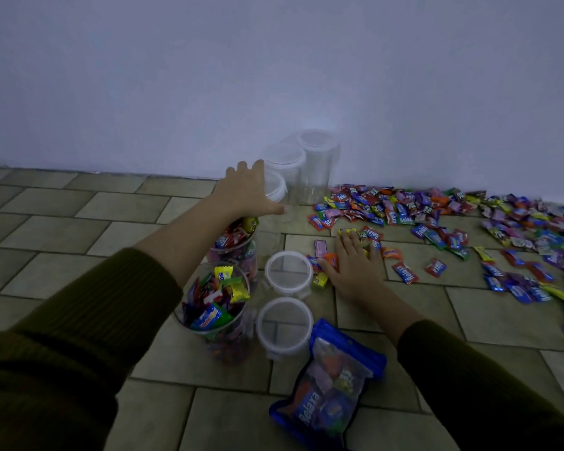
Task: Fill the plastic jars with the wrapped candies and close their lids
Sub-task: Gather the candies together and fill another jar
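Your left hand [248, 192], fingers straight and thumb splayed, meets an empty jar [275, 190] by the wall [274, 76] — grip it low, draw it close — while your right hand [355, 262] lies flat, fingers together, on loose candies [404, 216].

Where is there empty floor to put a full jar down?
The tiles left of the full jars are bare, and so is the patch between the right sleeve and the candies. It is crowded around the lids, the bag and the empty jars.
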